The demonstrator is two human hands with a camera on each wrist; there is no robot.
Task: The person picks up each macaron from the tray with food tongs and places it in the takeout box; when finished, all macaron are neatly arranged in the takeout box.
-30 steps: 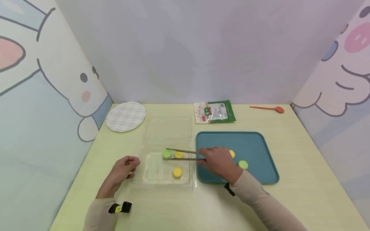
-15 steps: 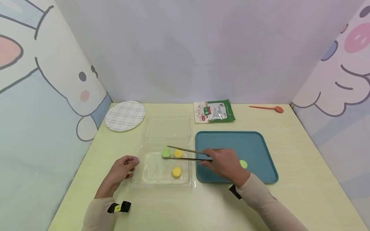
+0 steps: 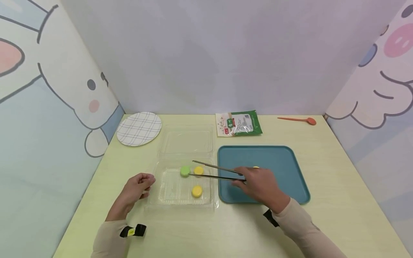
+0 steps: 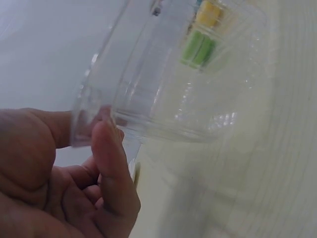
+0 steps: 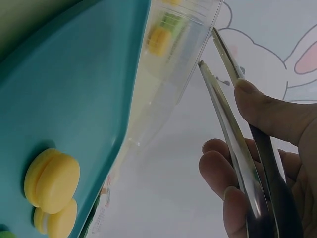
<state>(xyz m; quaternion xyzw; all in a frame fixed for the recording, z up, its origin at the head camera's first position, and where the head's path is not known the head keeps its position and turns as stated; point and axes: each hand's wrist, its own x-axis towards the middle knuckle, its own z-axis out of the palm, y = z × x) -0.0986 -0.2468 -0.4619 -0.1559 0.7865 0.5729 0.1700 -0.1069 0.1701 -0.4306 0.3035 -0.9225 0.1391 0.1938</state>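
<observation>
My left hand (image 3: 137,187) pinches the left rim of an open clear plastic clamshell box (image 3: 170,190); the left wrist view shows thumb and fingers on its edge. In the box lie a green macaron (image 3: 185,171), a yellow macaron (image 3: 198,171) beside it and another yellow macaron (image 3: 197,191) nearer the front. My right hand (image 3: 262,187) holds metal tongs (image 3: 219,177) above the box and tray. Their tips stand apart, with nothing gripped between them. On the blue tray (image 3: 258,154) are yellow macarons (image 5: 58,182), partly hidden by the right hand in the head view.
Behind the box lies a checked white plate (image 3: 139,129) at the back left. A green and white packet (image 3: 238,123) lies behind the tray, and an orange spoon (image 3: 298,120) is at the back right. Walls enclose the table's back and sides.
The tongs have opened and drawn back to the right, off the green macaron, which stays in the box. My left hand has kept its place at the box edge.
</observation>
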